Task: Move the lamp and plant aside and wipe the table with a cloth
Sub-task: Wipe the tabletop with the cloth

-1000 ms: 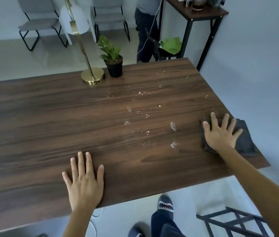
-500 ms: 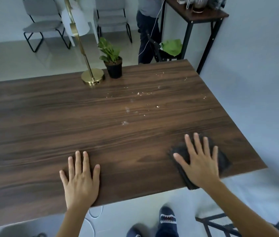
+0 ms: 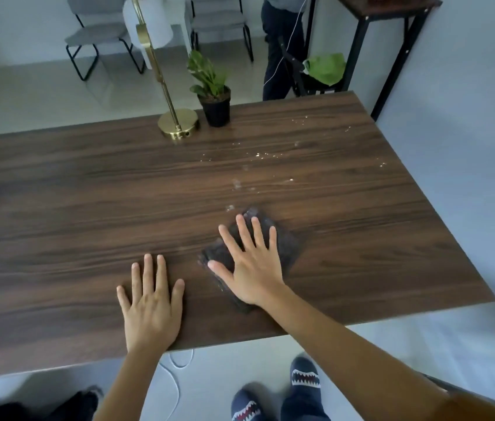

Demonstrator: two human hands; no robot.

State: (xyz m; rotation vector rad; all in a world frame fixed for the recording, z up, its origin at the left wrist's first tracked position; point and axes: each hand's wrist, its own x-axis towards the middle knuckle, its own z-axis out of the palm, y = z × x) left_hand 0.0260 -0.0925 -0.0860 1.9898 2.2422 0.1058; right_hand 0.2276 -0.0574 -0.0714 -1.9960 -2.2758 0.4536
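A dark grey cloth (image 3: 282, 241) lies flat on the brown wooden table (image 3: 58, 208), near its front edge. My right hand (image 3: 249, 265) presses down on the cloth with fingers spread. My left hand (image 3: 150, 302) rests flat on the bare wood just left of it, holding nothing. A brass lamp (image 3: 176, 124) with a white shade stands at the table's far edge. A small green plant in a black pot (image 3: 216, 107) stands right beside the lamp's base. Water droplets (image 3: 258, 156) speckle the wood beyond the cloth.
A person's legs (image 3: 279, 50) stand behind the table's far edge, beside a black-framed side table (image 3: 392, 13). Grey chairs (image 3: 97, 34) line the back wall. A white cable (image 3: 176, 375) lies on the floor by my feet.
My right hand has slid the cloth leftward along the front of the table, from the right edge to near the middle. Droplets in its path are gone. My left hand has stayed put.
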